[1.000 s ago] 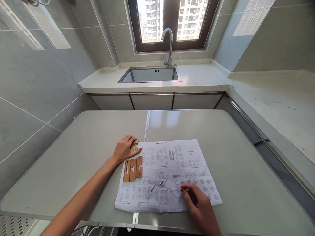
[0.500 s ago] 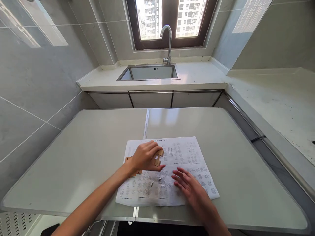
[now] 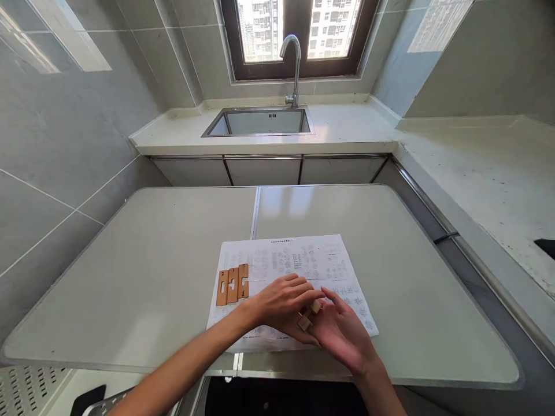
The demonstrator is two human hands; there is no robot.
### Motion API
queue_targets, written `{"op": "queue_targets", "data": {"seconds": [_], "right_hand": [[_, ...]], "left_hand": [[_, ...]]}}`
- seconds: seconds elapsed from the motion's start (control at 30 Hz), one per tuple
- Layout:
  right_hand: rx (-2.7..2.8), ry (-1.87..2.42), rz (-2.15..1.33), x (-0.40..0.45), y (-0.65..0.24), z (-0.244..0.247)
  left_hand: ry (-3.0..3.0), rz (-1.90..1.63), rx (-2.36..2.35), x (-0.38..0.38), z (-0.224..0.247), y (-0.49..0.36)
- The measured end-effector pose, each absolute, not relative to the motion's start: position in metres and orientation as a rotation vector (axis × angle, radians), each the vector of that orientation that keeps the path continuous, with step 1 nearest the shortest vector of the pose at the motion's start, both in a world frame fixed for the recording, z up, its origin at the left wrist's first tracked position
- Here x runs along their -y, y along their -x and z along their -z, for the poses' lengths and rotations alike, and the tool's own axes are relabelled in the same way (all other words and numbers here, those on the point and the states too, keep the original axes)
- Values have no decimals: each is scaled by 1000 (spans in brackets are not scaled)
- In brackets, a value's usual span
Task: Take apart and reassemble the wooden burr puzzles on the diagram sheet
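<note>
My left hand [image 3: 289,306] grips a notched wooden puzzle piece [image 3: 304,322] over the lower right of the printed sheet. Two blocky light-wood ends of it show between my hands; its middle is hidden. My right hand [image 3: 342,334] is palm up against the piece, its visible fingers stretched out and some hidden behind my left hand. Flat on the sheet's left side lie three brown wooden pieces side by side: a slotted one [image 3: 222,288], a middle one [image 3: 232,285] with a cut-out and a notched one [image 3: 243,281].
The white paper sheet [image 3: 277,260], printed with small diagrams, lies at the front of a pale folding table [image 3: 182,242]. A counter [image 3: 347,124] with a steel sink [image 3: 260,122] and tap [image 3: 296,69] stands behind. Tiled wall [image 3: 65,133] borders the left side.
My left hand has moved right and down with the puzzle piece, bringing it to my right hand. The three flat pieces on the left are now uncovered. The view has shifted slightly.
</note>
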State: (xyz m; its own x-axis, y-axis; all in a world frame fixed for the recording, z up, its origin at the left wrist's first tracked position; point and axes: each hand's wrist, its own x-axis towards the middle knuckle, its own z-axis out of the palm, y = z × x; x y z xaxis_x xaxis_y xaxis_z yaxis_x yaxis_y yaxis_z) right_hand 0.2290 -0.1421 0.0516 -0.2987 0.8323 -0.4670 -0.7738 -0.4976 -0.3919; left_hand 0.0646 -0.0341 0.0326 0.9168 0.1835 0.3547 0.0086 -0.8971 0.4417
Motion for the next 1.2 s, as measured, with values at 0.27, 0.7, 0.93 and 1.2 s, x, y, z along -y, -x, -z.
{"op": "queue_targets", "data": {"seconds": [0.27,0.7,0.93,1.2], "right_hand": [[-27,615,-1980,141,-241,-55],[-247,615,-1907,136,-255,-41],[-71,809,-1777,135,-258,-36],[347,1221,-1539,128,-269,-29]], "left_hand": [[-2397,-562,-281,33,-27,-56],[-2368,-527,-572,36,-12,-39],[-2614,-515,-741,38,-4,-24],[-2195,-472,-899,42,-15,-21]]}}
